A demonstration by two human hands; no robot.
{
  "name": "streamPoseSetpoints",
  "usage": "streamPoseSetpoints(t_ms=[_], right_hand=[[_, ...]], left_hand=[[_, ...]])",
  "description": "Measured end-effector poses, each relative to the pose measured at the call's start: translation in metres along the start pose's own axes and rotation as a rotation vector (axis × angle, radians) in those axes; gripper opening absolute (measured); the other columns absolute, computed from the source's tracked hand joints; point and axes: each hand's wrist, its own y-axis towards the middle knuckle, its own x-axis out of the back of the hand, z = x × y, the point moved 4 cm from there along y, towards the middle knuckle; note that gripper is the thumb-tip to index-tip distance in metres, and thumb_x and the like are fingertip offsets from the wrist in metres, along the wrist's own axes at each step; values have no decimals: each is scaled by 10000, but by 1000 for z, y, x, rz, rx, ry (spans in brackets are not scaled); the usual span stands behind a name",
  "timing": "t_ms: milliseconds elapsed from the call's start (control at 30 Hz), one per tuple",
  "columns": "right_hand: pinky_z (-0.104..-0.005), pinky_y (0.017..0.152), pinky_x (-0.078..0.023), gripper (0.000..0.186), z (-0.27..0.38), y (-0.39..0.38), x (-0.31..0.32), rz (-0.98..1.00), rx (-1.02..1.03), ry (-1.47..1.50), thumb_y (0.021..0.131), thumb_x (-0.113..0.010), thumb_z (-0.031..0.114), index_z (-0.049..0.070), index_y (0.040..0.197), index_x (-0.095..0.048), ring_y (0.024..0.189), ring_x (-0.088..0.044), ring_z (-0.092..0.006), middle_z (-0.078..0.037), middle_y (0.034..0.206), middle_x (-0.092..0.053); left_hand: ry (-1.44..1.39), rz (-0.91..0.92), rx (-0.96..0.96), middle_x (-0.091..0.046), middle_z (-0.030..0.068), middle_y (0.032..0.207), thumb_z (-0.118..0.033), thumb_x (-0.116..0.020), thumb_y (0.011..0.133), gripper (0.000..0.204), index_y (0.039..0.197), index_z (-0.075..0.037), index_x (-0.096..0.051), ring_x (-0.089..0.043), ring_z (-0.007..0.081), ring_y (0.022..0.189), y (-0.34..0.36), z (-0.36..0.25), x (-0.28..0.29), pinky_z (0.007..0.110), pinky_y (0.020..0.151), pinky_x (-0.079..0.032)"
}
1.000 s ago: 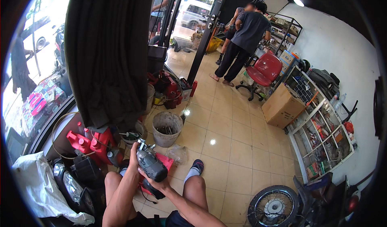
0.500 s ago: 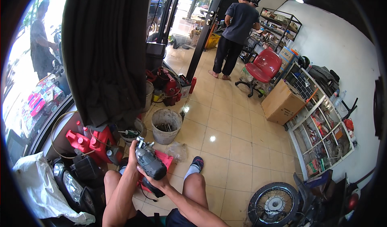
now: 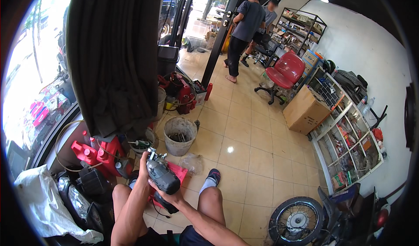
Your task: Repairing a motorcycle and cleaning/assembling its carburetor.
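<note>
In front of my lap is a dark cordless power tool (image 3: 163,178) with a rounded body, resembling a drill. My right hand (image 3: 173,195) is closed round its grip, and a dark block shows below that hand. Close against the tool's far end, my left hand (image 3: 143,169) is closed on a small silvery metal part (image 3: 156,154). The tool's body hides some of the left fingers, and the part's exact kind cannot be made out. Beneath the tool lies a pink-red sheet or bag (image 3: 180,172) on the floor.
Beyond my hands stands a dirty bucket (image 3: 169,146) with tools inside. Red jugs (image 3: 87,155) and a white sack (image 3: 41,202) are at the left; a spoked wheel (image 3: 283,209) is at the right. Two people (image 3: 244,25) stand near a red chair (image 3: 286,70).
My hands and the power tool have hardly moved. The person at the back has stepped left, and a second person shows behind. The figure outside the left window is gone.
</note>
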Motion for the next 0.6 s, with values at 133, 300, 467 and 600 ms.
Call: streamPoseSetpoints(t_ms=[133,300,467,600], right_hand=[[-323,733,-483,344,-1,2,-2,10,-2,-12,808,-680,280,11,1003,-590,808,-622,-203,-108,903,-647],[-329,733,-483,363,9,2,-1,37,22,-47,810,-676,290,11,1023,-583,820,-623,-210,-116,918,-643],[-335,753,-484,385,14,-1,0,-19,-99,16,805,-680,302,10,1035,-580,834,-622,-223,-118,925,-642],[-331,785,-478,420,13,-2,0,-1,-124,-21,801,-681,326,10,1055,-570,873,-619,-222,-133,983,-633]], left_hand=[[20,6,25,-596,63,601,-513,-482,815,457,755,-77,-603,-552,201,474,-4,2,-6,308,447,-468],[37,-37,3,-598,65,607,-506,-474,821,453,760,-75,-602,-554,205,481,-6,-1,-6,315,453,-472],[17,-55,6,-597,66,605,-505,-467,823,453,769,-75,-599,-554,209,482,-3,0,-2,317,451,-471],[7,-23,13,-598,70,607,-509,-456,830,459,777,-75,-597,-555,210,479,3,2,4,322,457,-478]])
